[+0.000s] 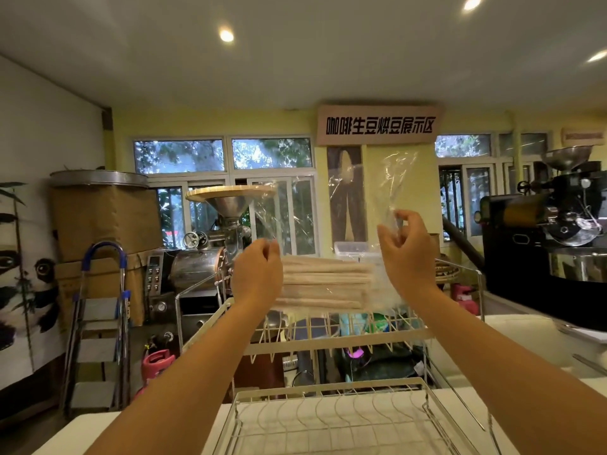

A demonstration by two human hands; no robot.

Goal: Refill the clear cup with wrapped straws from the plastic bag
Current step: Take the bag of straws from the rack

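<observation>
Holding plastic bag (328,224), sign (379,125) "咖啡生豆烘豆展示区"

plastic bag (331,224): clear, held up | wrapped straws (323,282): horiz. inside

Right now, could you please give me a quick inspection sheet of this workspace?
Surface: white counter, mostly hidden behind the racks.
Job's things: clear plastic bag held up in the air, wrapped straws lying sideways inside it; clear cup not seen.
Clutter: white wire dish rack in front, with an upper tier behind it.
Grippers: left hand and right hand each pinch a top edge of the bag.
Cables: nothing seen.
Surroundings: stepladder, coffee roaster, wall sign, windows.
</observation>
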